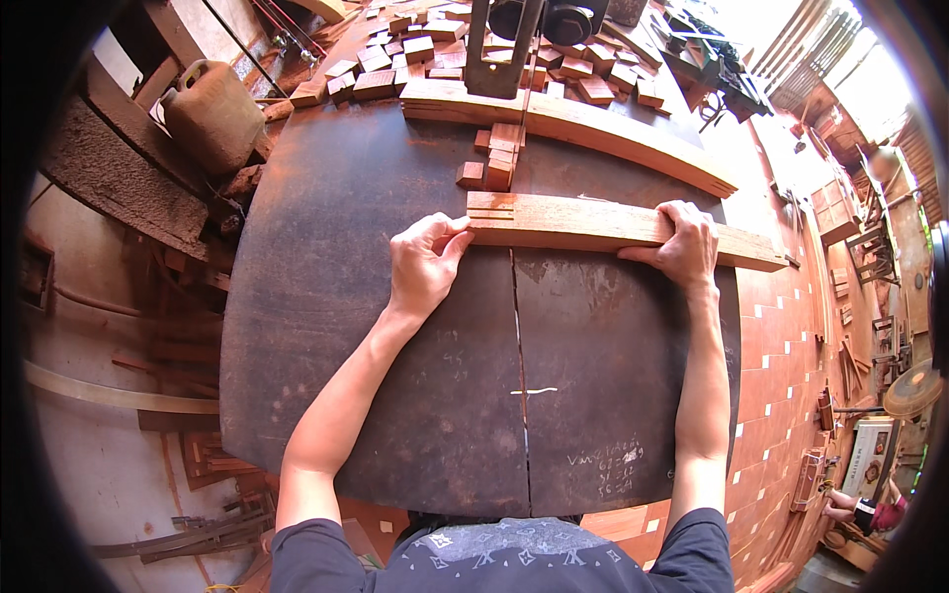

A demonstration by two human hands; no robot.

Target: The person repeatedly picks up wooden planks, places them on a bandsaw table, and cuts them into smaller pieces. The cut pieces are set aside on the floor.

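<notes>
A long reddish wooden beam (583, 225) lies crosswise on the dark metal saw table (326, 277). Narrow slots are cut into its left end. My left hand (427, 259) pinches that slotted end, thumb and fingers closed at the corner. Farther right, my right hand (686, 243) wraps over the beam, thumb on the near side and fingers across the top. Just beyond the slotted end, the thin upright band saw blade (528, 84) comes down near a stack of small wooden blocks (502, 158).
A second long beam (613, 136) lies across the table behind the blade. Many cut wood blocks (420, 49) are heaped at the far edge. A dusty jerrycan (213, 114) stands at the left. Another person (875, 514) is partly visible at the lower right.
</notes>
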